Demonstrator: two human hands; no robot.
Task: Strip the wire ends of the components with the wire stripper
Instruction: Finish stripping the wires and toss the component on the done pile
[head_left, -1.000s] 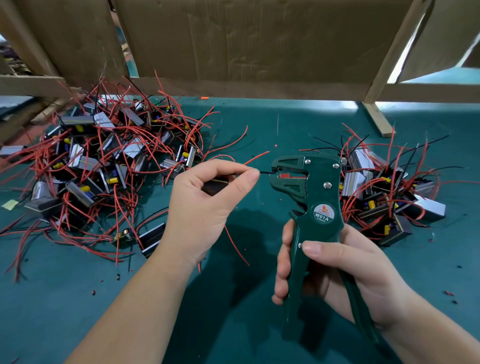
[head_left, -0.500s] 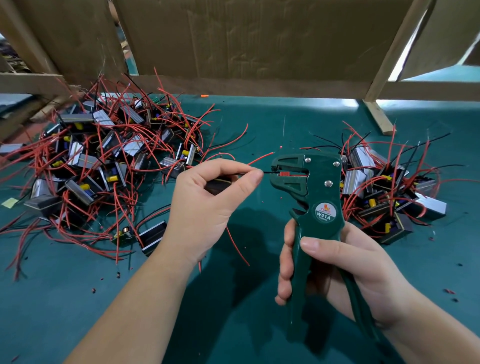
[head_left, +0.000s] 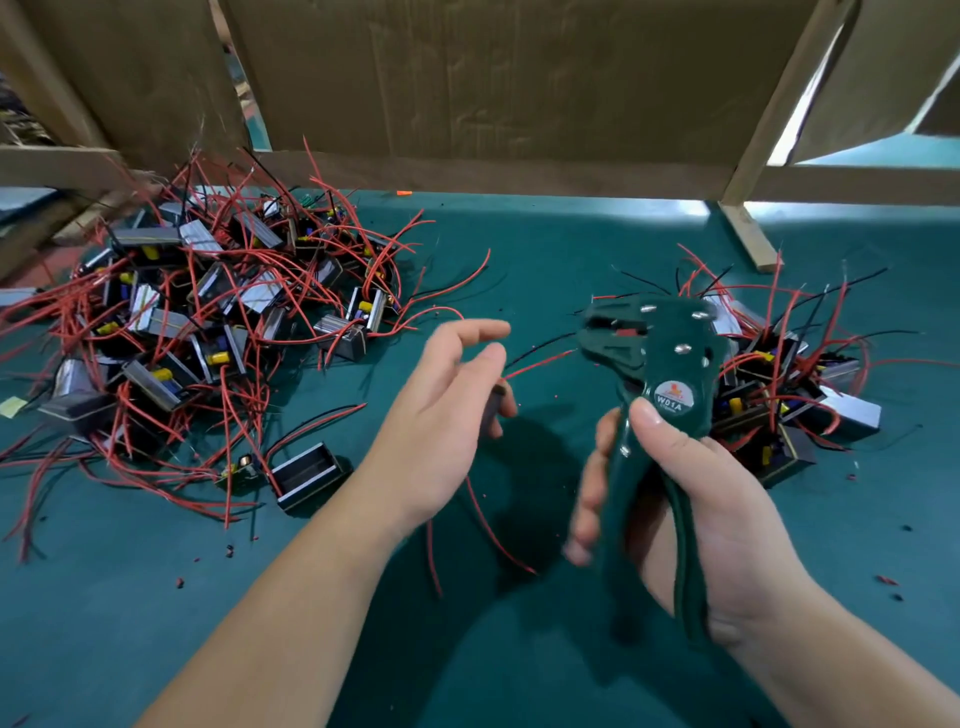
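My right hand (head_left: 701, 499) grips the handles of the green wire stripper (head_left: 670, 364), whose jaws point left and look blurred. My left hand (head_left: 441, 415) is just left of the jaws. Its lower fingers curl round a small dark component (head_left: 492, 408), while its thumb and forefinger are stretched apart. A red wire (head_left: 540, 364) and a black wire run from that component towards the jaws, and their tips lie just outside them. More red wires hang below my left hand.
A big pile of components with red wires (head_left: 208, 322) lies at the left of the green table (head_left: 519, 249), and a smaller pile (head_left: 779, 384) sits behind the stripper at the right. Cardboard walls (head_left: 493, 78) and a wooden post (head_left: 748, 234) close off the back. Bits of insulation dot the table.
My left thumb and forefinger have let go of the wire they pinched and spread apart. The wire end has come out of the stripper's jaws. The stripper has shifted slightly.
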